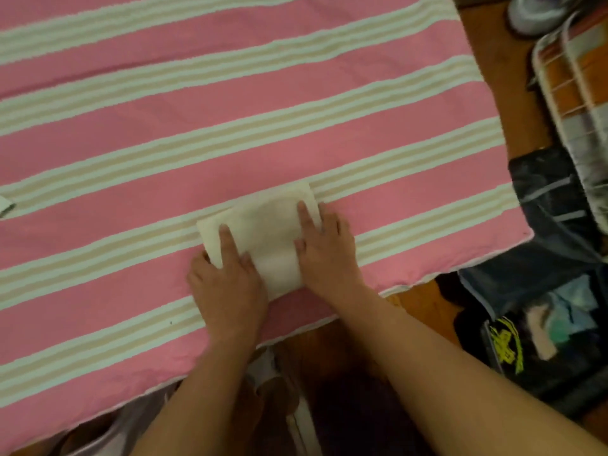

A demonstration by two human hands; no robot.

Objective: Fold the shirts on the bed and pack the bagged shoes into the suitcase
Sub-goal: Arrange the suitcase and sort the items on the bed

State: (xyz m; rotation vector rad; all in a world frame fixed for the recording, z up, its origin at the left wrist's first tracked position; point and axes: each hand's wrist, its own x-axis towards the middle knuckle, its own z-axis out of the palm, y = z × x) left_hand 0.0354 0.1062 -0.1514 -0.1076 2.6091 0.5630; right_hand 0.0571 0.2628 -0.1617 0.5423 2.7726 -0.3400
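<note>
Two hands flat on the folded shirt (pixel 263 232) near the bed's (pixel 131 143) front edge: my left hand (pixel 227 278) and right hand (pixel 325 251) press with straight fingers, likely setting creases; the suitcase (pixel 543 291) waits off the right corner.

No text, label, brand or number can be read. The only mark is a bright yellow-green printed graphic (pixel 505 344) on a dark fabric item at the lower right of the frame; it is too blurred to tell whether it contains letters.
</note>
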